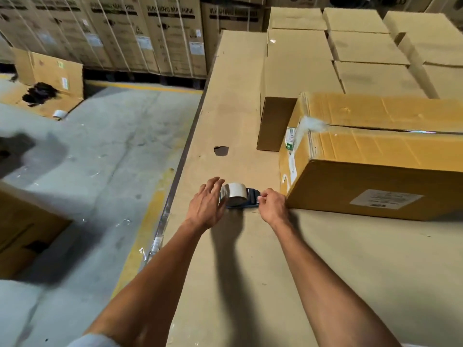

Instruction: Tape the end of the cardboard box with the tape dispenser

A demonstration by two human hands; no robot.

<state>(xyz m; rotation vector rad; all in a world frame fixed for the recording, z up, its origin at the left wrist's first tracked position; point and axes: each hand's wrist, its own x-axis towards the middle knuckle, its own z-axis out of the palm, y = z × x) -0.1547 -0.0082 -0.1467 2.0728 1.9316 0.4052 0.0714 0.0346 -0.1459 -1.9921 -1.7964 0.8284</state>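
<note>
The cardboard work surface (pixel 250 284) lies bare along its near stretch and up its left strip toward the far edge, broken only by a small hole (pixel 221 151). The yellow cardboard box (pixel 375 156) blocks the right side. Behind it a brown box (pixel 275 121) and stacked cartons (pixel 363 46) close the far right corner. The tape dispenser (pixel 239 197) sits just left of the yellow box's near corner, both hands against it.
</note>
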